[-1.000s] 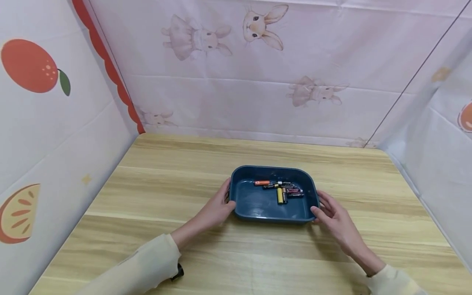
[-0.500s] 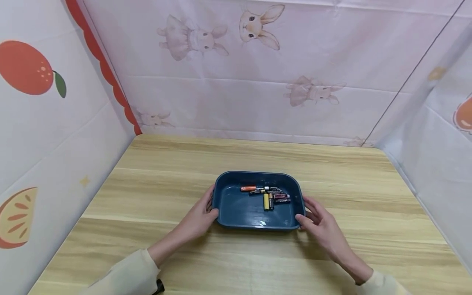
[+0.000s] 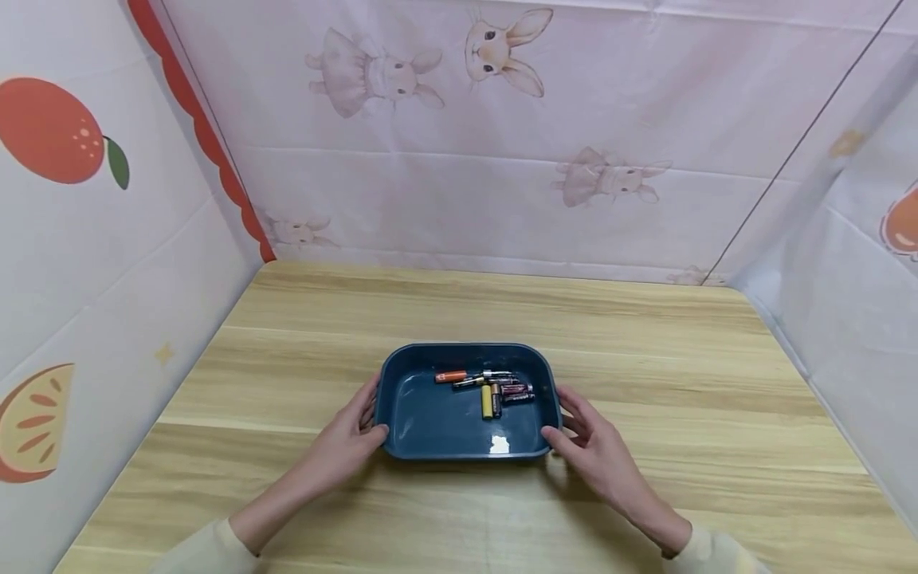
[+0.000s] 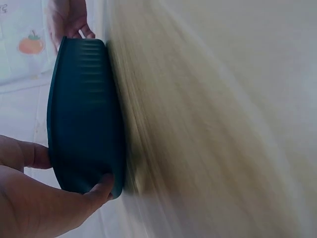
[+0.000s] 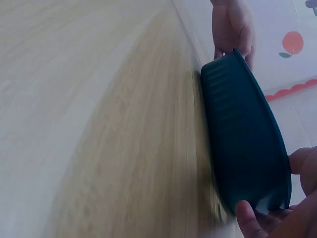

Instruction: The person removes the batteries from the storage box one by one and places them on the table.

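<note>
Between the two hands is a dark blue rectangular plastic tray (image 3: 437,434) with rounded corners. Several batteries lie loose inside it, towards the back and right: an orange one (image 3: 451,376), a yellow one (image 3: 487,402) and some dark ones. My left hand (image 3: 349,438) grips the tray's left end, thumb at the rim and fingers along the outer wall. At the right end my right hand (image 3: 595,446) holds it the same way. In the left wrist view the tray's ribbed side wall (image 4: 89,109) stands close above the tabletop; whether it touches I cannot tell.
A wood-grain table (image 3: 645,359) spreads out around the tray. Behind it hangs a pink cloth with rabbit prints (image 3: 430,191), and fruit-printed white cloths (image 3: 107,263) line the left and right sides.
Both hands have carried or slid the tray leftwards and a little nearer to me. The batteries have kept their arrangement inside it. The head view has shifted slightly.
</note>
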The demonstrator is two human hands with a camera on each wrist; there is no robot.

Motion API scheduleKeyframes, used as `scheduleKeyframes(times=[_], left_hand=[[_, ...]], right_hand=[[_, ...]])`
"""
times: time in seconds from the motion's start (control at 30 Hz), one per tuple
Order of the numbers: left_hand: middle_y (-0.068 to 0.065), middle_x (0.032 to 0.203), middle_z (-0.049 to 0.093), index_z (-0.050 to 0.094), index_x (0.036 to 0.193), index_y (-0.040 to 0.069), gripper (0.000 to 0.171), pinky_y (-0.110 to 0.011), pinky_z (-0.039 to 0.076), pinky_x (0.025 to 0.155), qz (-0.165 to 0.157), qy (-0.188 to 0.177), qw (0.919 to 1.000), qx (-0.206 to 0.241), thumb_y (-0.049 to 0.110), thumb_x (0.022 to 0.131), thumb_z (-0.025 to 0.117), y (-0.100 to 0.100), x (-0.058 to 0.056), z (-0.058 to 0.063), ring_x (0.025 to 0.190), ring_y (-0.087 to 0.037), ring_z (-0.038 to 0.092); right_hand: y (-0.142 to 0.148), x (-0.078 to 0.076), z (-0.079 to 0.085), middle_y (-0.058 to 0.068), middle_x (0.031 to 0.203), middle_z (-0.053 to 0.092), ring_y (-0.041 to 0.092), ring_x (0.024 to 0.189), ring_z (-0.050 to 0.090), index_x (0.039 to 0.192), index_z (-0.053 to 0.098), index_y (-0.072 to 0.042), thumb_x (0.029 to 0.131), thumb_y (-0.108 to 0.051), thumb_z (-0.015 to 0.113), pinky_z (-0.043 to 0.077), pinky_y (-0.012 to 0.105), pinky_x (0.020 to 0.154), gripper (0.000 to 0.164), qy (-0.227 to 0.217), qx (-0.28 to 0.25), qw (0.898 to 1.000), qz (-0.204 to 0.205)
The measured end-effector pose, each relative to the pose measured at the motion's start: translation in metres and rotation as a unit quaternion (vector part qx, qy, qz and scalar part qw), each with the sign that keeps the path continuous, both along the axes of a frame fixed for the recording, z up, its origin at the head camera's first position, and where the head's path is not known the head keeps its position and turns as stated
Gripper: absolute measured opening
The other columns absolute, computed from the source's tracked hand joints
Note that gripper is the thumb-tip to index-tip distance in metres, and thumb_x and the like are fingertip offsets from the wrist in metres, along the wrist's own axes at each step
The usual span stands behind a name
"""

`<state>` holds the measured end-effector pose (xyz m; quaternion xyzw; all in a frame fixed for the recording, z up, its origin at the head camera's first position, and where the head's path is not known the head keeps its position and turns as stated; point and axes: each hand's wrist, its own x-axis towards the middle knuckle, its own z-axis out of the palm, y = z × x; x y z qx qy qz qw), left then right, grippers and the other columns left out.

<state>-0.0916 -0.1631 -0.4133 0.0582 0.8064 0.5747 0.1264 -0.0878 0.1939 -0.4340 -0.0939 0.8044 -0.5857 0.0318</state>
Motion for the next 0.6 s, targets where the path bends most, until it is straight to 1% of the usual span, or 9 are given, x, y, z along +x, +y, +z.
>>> scheduleKeyframes(times=[0.2,0.33,0.6], left_hand=[[-0.027,0.168,0.015,0.009,0.164,-0.002,0.077,-0.044,0.030,0.116,-0.003,0.001,1.0000,0.007,-0.007,0.099,0.051,-0.015,0.008,-0.001,0.151,-0.040,0.024],[-0.026,0.168,0.012,0.007,0.164,-0.001,0.078,-0.043,0.030,0.116,-0.005,-0.008,1.0000,0.001,-0.006,0.100,0.052,-0.022,0.012,0.000,0.152,-0.040,0.022],[-0.025,0.169,0.009,0.002,0.165,0.002,0.086,-0.043,0.031,0.116,-0.012,-0.023,0.9995,-0.016,0.004,0.102,0.061,-0.031,0.019,0.001,0.153,-0.040,0.020]], right_hand=[[-0.011,0.003,0.000,0.026,0.152,0.048,0.045,0.129,0.058,0.151,0.045,0.003,0.097,-0.006,0.072,0.056,0.036,0.098,0.062,-0.016,-0.007,1.000,0.013],[-0.016,0.006,-0.001,0.026,0.153,0.047,0.045,0.129,0.058,0.153,0.043,0.002,0.097,-0.006,0.073,0.056,0.034,0.098,0.064,-0.025,-0.024,0.999,0.023],[-0.021,0.012,-0.001,0.027,0.155,0.044,0.046,0.131,0.055,0.153,0.041,0.003,0.096,-0.007,0.073,0.056,0.032,0.098,0.066,-0.021,-0.034,0.999,0.035]])
